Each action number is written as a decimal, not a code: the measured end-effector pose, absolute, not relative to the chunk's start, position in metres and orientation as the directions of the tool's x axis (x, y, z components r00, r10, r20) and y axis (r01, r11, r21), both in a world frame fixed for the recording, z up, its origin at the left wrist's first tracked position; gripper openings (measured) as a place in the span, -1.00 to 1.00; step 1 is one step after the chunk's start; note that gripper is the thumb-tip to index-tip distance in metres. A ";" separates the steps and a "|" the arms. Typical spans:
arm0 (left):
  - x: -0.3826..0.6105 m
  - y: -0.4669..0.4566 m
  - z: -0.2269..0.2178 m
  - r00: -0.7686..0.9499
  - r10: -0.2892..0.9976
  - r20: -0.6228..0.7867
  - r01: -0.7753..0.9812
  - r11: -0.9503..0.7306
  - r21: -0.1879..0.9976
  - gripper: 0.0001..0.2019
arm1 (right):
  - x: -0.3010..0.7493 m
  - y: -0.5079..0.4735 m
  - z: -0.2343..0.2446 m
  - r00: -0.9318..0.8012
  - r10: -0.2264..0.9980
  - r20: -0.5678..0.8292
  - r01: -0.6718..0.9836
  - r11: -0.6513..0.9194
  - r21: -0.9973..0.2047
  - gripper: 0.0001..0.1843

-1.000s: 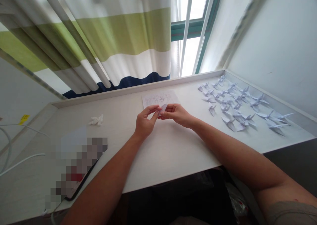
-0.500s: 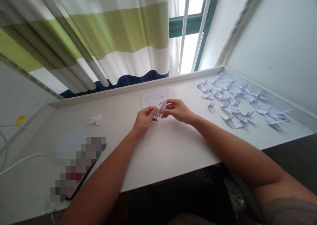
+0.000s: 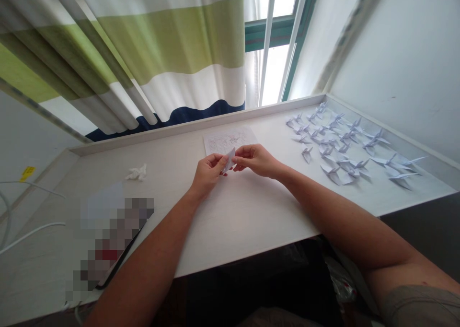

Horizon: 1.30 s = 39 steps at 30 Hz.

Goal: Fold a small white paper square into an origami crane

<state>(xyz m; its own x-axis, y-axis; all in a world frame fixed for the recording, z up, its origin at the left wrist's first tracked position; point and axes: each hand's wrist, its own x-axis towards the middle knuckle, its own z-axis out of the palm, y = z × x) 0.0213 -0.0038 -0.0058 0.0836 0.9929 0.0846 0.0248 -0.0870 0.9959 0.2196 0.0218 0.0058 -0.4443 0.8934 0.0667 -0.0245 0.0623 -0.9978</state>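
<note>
Both of my hands meet above the middle of the white desk [image 3: 233, 221]. My left hand [image 3: 206, 173] and my right hand [image 3: 257, 159] pinch a small folded piece of pale paper [image 3: 229, 160] between their fingertips. The paper stands nearly upright between the two thumbs. Just behind the hands lies a printed sheet [image 3: 228, 139] flat on the desk. To the right, several folded paper cranes [image 3: 338, 142] are spread out in rows.
A crumpled white scrap [image 3: 136, 173] lies at the left. A blurred flat object [image 3: 108, 240] and white cables [image 3: 21, 231] occupy the near left corner. A striped curtain [image 3: 143, 53] and a window [image 3: 276, 44] stand behind the desk, a wall [image 3: 402, 63] to the right.
The folded paper has been turned between the fingertips from a flatter pose to nearly upright. Both hands stayed almost in place above the desk.
</note>
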 end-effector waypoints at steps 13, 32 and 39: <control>0.021 -0.007 0.000 0.200 0.979 0.047 -0.027 -0.043 0.999 -0.54 | 0.218 0.021 0.006 -0.399 0.903 0.160 -0.033 0.161 -0.986 -0.43; 0.020 -0.008 -0.001 0.337 0.942 0.001 -0.166 0.058 0.984 -0.56 | 0.222 0.024 0.003 -0.448 0.860 0.244 -0.138 0.204 -0.969 -0.55; 0.022 -0.012 0.001 0.297 0.955 0.014 -0.126 0.024 0.992 -0.51 | 0.218 0.019 0.006 -0.368 0.894 0.257 -0.075 0.247 -0.966 -0.59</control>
